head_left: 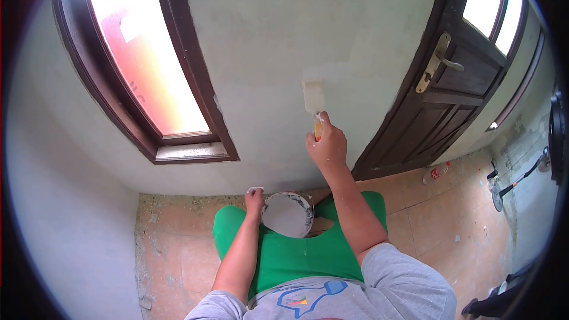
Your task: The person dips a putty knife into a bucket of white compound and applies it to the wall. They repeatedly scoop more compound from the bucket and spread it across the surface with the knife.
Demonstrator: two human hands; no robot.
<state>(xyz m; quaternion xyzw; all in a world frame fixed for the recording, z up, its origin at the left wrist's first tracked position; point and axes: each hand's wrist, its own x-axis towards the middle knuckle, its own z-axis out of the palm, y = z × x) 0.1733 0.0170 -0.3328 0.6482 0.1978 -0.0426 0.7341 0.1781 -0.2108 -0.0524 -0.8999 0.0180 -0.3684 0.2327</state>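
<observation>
R hand (329,145) grips what's prob. a paintbrush (314,96) against the wall (255,53), ctr of frame; keep it flat w/ even pressure. L hand (254,202) pinches smth. whitish (257,188) by the bucket (310,214), lower ctr.

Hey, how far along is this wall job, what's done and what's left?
Partway, I'd guess. The wall looks largely covered in a pale finish. In hand: the right hand holds a flat tool up at the wall; the left hand holds a small white item. Probably left: evening the patchy tones around the tool, using pale mix from the bucket.
</observation>
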